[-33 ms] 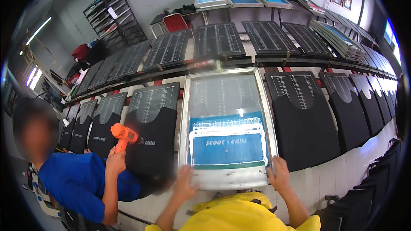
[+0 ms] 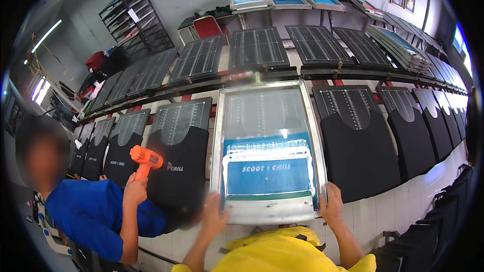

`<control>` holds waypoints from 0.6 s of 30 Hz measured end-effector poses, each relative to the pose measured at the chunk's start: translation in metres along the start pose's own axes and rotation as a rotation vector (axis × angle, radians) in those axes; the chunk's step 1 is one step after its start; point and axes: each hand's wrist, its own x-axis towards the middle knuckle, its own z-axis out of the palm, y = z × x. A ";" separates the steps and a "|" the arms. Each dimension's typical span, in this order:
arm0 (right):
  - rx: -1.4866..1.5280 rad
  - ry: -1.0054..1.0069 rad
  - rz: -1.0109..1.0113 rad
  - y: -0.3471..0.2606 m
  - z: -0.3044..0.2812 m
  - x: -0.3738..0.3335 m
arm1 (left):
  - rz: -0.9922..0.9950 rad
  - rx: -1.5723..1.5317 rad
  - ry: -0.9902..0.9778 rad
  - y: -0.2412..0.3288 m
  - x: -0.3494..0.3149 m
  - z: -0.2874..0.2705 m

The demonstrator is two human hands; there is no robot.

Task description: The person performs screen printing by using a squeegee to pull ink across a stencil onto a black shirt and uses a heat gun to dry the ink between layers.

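Observation:
A screen printing frame (image 2: 272, 215) with a pale metal border lies in front of me over a platen. Its mesh (image 2: 267, 106) is grey at the far end and blue nearer me, with white ink smeared in bands around light lettering. At the near left corner, my left hand (image 2: 214, 215) has its fingers along the outer side and its thumb toward the near edge; it is slightly blurred. My right hand (image 2: 331, 204) grips the near right corner, fingers outside the rail. On my left, a person in a blue shirt (image 2: 96, 216) holds an orange heat gun (image 2: 146, 157) over a printed black shirt (image 2: 179, 171).
Black shirts (image 2: 358, 151) lie on platens in a row to both sides. Beyond a dark rail stand bare platens (image 2: 258, 48). More screen frames (image 2: 249, 0) rest on a back table, with a stack of frames (image 2: 398, 48) at right. Dark garments (image 2: 428, 236) hang at lower right.
My left hand has shifted a little left and up along the frame's corner. My right hand has moved very slightly. The co-worker's heat gun has edged to the right.

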 end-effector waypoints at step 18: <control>0.457 0.157 0.552 0.055 0.065 0.005 | -0.918 -0.200 0.001 -0.115 0.001 0.056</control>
